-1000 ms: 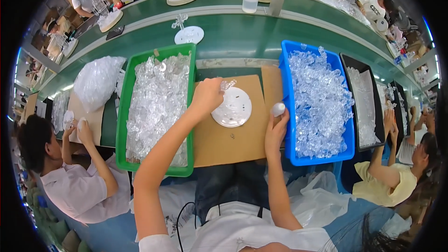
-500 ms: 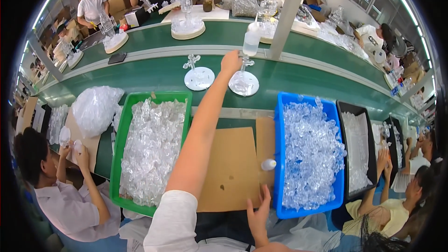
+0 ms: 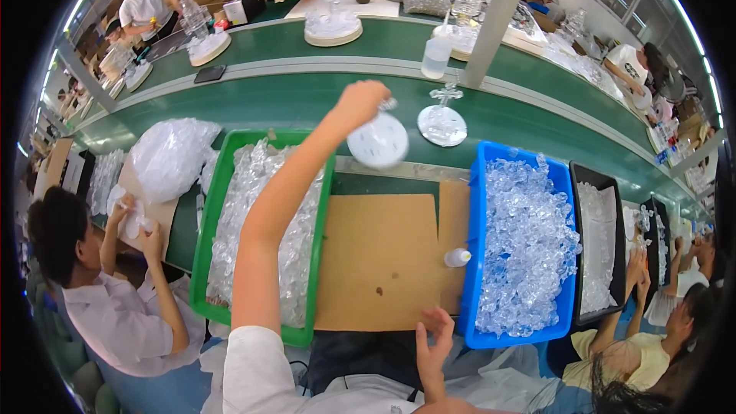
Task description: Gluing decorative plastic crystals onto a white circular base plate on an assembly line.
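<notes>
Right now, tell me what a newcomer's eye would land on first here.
Likely the green bin left of the cardboard and the blue bin right of it, both heaped with clear pieces. Then the left hand over the green bench beyond, its grip on a clear-topped white disc.

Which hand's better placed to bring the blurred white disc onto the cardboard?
Probably left: the left hand seems to grip the clear piece on that white disc; the right hand looks empty, by the cardboard.
</notes>
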`<action>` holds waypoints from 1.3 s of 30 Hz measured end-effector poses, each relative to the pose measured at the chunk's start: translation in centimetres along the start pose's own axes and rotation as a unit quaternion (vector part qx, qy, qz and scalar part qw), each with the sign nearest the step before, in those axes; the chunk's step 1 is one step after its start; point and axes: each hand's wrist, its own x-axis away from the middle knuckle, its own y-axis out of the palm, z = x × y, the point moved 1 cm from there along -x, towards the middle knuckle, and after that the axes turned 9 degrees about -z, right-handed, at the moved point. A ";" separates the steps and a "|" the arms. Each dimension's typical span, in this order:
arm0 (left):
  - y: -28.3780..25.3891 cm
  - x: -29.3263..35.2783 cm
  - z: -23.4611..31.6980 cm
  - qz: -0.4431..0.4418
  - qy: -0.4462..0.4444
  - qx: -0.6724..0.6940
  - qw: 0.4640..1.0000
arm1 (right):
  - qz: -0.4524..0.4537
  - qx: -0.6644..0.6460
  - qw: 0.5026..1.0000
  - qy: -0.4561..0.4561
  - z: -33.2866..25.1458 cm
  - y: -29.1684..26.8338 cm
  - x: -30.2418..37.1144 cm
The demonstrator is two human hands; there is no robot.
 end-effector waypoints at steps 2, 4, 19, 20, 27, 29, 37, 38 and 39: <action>0.1 4.3 3.2 -0.039 0.036 0.002 0.999 | -0.011 -0.007 1.000 0.009 -0.3 0.4 0.9; 0.5 8.6 5.8 -0.151 0.046 0.007 0.987 | -0.015 -0.024 0.999 -0.016 -0.3 0.8 1.2; 2.0 23.1 -1.0 -0.079 -0.100 0.063 0.990 | -0.046 -0.028 0.997 -0.049 -1.1 0.4 4.0; 1.7 23.4 -0.9 -0.034 -0.091 0.054 0.994 | -0.050 -0.028 0.997 -0.049 -1.1 0.2 4.0; -5.7 24.6 4.3 0.103 -0.084 0.053 0.990 | -0.043 -0.018 0.997 -0.067 -1.8 0.1 2.9; -7.4 26.1 9.0 0.087 -0.098 0.053 0.990 | -0.084 0.079 0.983 -0.146 -4.8 1.4 1.1; -2.5 29.0 22.7 0.130 -0.123 0.092 0.980 | -0.086 0.218 0.922 -0.310 -7.2 7.2 -6.8; -1.1 29.0 22.4 0.167 -0.131 0.131 0.968 | -0.091 0.216 0.922 -0.309 -6.9 7.3 -7.4; 0.3 29.2 22.2 0.205 -0.140 0.173 0.953 | -0.112 0.123 0.967 -0.194 -6.6 7.1 -8.2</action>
